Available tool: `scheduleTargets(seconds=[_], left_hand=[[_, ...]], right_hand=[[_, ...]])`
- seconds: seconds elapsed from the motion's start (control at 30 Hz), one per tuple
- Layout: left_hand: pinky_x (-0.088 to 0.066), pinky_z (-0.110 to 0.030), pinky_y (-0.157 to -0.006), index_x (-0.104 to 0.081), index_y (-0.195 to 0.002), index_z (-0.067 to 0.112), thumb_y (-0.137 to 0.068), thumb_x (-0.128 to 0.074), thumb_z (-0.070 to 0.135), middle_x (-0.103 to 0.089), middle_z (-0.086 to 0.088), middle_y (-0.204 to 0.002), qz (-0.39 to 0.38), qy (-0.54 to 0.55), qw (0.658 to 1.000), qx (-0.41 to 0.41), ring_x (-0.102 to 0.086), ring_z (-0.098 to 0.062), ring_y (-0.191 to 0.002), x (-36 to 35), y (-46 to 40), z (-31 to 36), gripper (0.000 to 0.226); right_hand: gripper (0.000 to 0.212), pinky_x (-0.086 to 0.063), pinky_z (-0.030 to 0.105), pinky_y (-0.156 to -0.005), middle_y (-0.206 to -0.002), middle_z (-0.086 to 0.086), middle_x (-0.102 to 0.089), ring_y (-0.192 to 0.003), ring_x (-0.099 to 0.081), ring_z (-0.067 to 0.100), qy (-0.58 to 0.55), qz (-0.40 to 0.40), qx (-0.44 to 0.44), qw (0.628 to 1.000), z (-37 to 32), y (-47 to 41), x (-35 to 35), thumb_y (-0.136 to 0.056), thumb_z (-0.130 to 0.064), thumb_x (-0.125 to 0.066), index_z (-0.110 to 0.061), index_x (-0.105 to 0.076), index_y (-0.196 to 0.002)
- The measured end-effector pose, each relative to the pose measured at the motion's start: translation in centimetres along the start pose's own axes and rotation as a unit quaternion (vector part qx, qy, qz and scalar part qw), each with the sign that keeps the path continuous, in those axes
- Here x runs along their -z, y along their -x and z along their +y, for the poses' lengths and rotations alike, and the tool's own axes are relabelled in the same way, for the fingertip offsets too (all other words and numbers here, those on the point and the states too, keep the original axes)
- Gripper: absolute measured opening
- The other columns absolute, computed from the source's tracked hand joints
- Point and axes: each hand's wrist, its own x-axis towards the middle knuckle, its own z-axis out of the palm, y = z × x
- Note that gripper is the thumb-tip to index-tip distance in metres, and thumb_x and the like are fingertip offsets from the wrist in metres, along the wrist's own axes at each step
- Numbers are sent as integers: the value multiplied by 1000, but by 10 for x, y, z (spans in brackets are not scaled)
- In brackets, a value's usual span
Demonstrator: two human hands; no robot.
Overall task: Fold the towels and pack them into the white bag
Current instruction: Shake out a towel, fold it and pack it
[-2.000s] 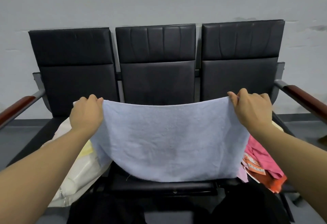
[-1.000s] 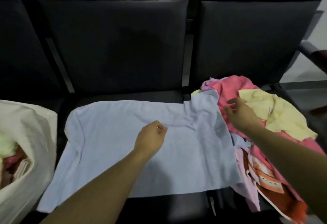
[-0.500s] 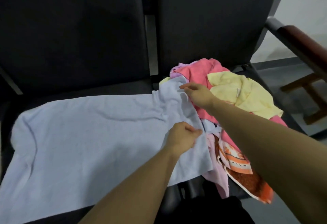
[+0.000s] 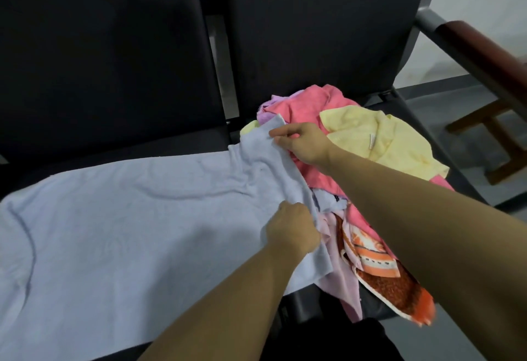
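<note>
A pale blue towel (image 4: 119,235) lies spread flat across the middle black seat, its right end riding up onto a heap of towels. My right hand (image 4: 302,141) pinches the towel's far right corner. My left hand (image 4: 291,226) is closed on the towel's right edge, nearer to me. The heap on the right seat holds a pink towel (image 4: 308,103), a yellow towel (image 4: 379,143), a lilac one (image 4: 342,283) and an orange patterned one (image 4: 379,272). The white bag is out of view.
Black seat backs (image 4: 114,55) rise behind the towels. A wooden armrest (image 4: 484,49) runs along the right side. Beyond it, a wooden stool frame (image 4: 496,138) stands on the grey floor.
The towel went from held up in the air to laid flat on the seat. My view has turned right, the bag left the frame, and both hands moved to the towel's right edge.
</note>
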Motion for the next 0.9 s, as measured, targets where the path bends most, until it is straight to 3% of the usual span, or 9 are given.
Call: scheduleTargets(seconds=[0.1,0.2,0.27,0.37,0.5,0.6,0.7,0.8,0.9], left_hand=[[-50,-35,-95,-74,-100,11,-99,-58,32,-70,-7,-106,-18,78,996,-39,-57,-21,-115,4,0,-10,26],[-57,-40,-91,-68,-79,18,-93,-70,23,-68,0,-80,-31,293,955,-23,-68,-24,-89,9,5,-22,16],[-60,-39,-90,-65,-81,13,-93,-71,11,-66,-5,-79,-59,446,893,14,-67,-25,-82,13,14,-27,14],[-58,-42,-85,-55,-101,12,-94,-66,2,-59,-9,-83,-58,535,842,22,-61,-22,-82,10,25,-35,16],[-44,-17,-60,-60,-108,20,-100,-39,-6,-52,-1,-80,-32,469,883,-7,-49,-5,-60,9,34,-37,34],[-46,-9,-67,-70,-103,19,-96,-30,-9,-62,5,-98,-19,449,893,19,-58,0,-77,19,41,-30,49],[-49,-16,-83,-67,-103,18,-102,-48,9,-60,2,-108,38,388,920,35,-56,-7,-86,22,37,-34,22],[-41,-23,-92,-67,-99,24,-92,-66,26,-46,2,-110,166,177,970,-30,-50,-18,-100,8,35,-46,7],[-46,-33,-82,-67,-85,25,-82,-74,33,-47,6,-97,291,82,949,-86,-51,-21,-92,-4,36,-47,11]], right_hand=[[27,-57,22,-79,-94,7,-71,-78,-63,10,-6,7,8,1000,0,3,1,-93,-15,-72,-15,-73,-119],[23,-51,14,-64,-75,-2,-64,-59,-57,1,-8,31,1,999,1,8,4,-92,-14,-73,-17,-73,-115],[26,-53,14,-72,-87,-1,-68,-68,-62,4,5,39,-2,999,2,11,6,-91,-14,-73,-16,-73,-117],[29,-56,36,-95,-110,8,-72,-98,-70,24,30,27,-19,999,6,14,9,-90,-12,-73,-14,-73,-118],[26,-58,46,-93,-111,14,-71,-100,-70,32,41,22,-41,998,10,21,13,-90,-11,-73,-13,-74,-116],[28,-56,45,-96,-116,11,-70,-103,-69,28,57,20,-38,997,7,26,13,-91,-11,-72,-11,-73,-118],[31,-51,37,-101,-117,6,-67,-100,-63,19,81,17,-36,996,2,31,12,-92,-12,-71,-11,-71,-122],[35,-41,20,-94,-132,5,-63,-108,-56,14,115,16,-21,993,-3,35,12,-93,-14,-70,-10,-68,-127],[37,-36,17,-92,-138,4,-61,-121,-57,19,131,16,-16,991,-6,38,12,-94,-15,-69,-9,-66,-130]])
